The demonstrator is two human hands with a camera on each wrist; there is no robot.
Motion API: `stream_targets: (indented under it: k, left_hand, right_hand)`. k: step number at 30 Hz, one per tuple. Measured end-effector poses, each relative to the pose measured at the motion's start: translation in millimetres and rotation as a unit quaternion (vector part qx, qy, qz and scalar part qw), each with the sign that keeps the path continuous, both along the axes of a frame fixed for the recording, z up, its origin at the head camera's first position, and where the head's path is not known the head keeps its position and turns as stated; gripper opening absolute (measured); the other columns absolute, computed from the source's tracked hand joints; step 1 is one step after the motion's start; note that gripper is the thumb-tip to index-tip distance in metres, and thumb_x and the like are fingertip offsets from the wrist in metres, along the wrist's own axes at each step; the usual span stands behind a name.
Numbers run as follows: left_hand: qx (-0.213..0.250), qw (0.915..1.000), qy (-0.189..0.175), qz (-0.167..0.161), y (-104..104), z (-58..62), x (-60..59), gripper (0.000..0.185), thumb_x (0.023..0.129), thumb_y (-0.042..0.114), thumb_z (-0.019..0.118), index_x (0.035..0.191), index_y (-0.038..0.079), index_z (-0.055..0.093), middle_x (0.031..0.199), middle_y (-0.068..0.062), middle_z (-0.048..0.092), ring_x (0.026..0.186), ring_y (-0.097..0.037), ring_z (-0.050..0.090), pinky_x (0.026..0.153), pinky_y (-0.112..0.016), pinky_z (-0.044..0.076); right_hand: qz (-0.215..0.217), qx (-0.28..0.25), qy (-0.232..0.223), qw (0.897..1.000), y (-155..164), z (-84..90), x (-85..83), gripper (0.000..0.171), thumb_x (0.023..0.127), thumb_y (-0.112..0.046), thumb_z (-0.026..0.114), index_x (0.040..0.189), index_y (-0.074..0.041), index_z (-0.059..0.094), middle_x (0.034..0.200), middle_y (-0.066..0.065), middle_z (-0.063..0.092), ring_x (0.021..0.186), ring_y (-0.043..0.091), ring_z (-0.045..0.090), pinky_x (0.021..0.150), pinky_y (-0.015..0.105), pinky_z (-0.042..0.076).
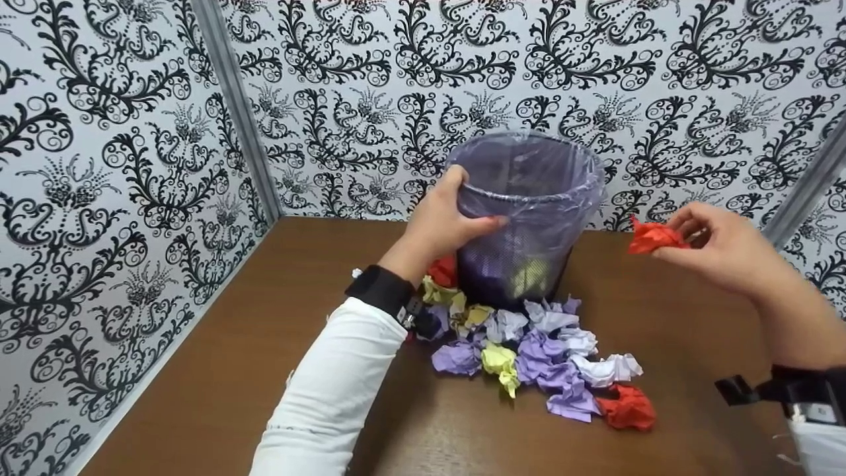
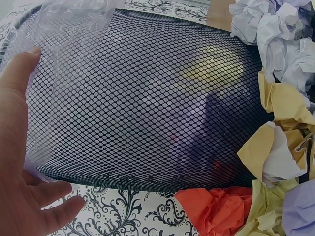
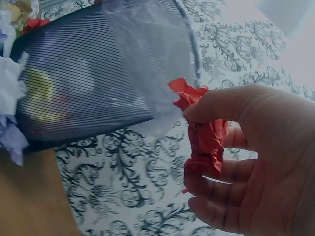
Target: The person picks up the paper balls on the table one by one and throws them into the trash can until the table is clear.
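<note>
A mesh wastebasket with a clear plastic liner folded over its rim stands at the back of the table. My left hand grips its rim from the left, thumb on the outer front side. Through the mesh, yellow crumpled paper and some purple show low inside. To the right of the basket, my right hand pinches a crumpled red paper ball between thumb and fingers, held above the table. The right wrist view shows the red paper ball under the thumb, with the basket's side beyond.
Several crumpled papers lie heaped before the basket on the brown table: purple paper, yellow paper, white paper and red paper. Another red paper sits by the basket's left base. Patterned walls enclose the back and sides.
</note>
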State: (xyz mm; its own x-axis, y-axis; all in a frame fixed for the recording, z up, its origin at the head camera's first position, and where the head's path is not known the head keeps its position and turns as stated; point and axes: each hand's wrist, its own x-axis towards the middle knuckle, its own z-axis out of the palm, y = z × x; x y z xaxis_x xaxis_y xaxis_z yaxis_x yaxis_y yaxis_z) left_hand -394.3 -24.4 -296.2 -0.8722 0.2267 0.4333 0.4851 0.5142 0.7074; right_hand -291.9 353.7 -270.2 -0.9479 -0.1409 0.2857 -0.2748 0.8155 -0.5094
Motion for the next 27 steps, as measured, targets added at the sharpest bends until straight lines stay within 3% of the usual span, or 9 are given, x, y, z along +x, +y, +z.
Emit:
stream_targets:
  k: [9, 13, 27]
  left_hand:
    - [-0.024, 0.9990, 0.033, 0.018, 0.3, -0.7, -1.0, 0.082, 0.052, 0.074, 0.079, 0.109, 0.026, 0.045, 0.100, 0.009, 0.059, 0.088, -0.011, 0.060, 0.077, -0.031, 0.053]
    - [-0.018, 0.9993, 0.029, 0.016, -0.3, -1.0, -0.9, 0.083, 0.051, 0.075, 0.079, 0.111, 0.027, 0.046, 0.101, 0.009, 0.059, 0.089, -0.010, 0.060, 0.079, -0.032, 0.053]
    - [-0.013, 0.9997, 0.017, 0.009, 0.2, -0.6, 0.6, 0.080, 0.053, 0.070, 0.081, 0.109, 0.026, 0.045, 0.098, 0.008, 0.060, 0.085, -0.010, 0.062, 0.075, -0.029, 0.055]
  right_hand:
    - [-0.010, 0.059, 0.002, 0.998, -0.2, 56.3, 1.1, 0.046, 0.075, -0.044, 0.082, 0.104, -0.016, 0.060, 0.100, 0.012, 0.061, 0.074, 0.022, 0.059, 0.056, 0.030, 0.049]
    - [-0.005, 0.078, -0.004, 0.997, -1.2, 79.4, -2.1, 0.047, 0.076, -0.043, 0.082, 0.105, -0.014, 0.060, 0.098, 0.012, 0.061, 0.073, 0.023, 0.056, 0.055, 0.032, 0.048]
    - [0.016, 0.145, -0.026, 0.989, -36.2, 150.6, -31.5, 0.047, 0.080, -0.044, 0.077, 0.112, -0.016, 0.057, 0.111, 0.013, 0.060, 0.081, 0.028, 0.056, 0.058, 0.034, 0.049]
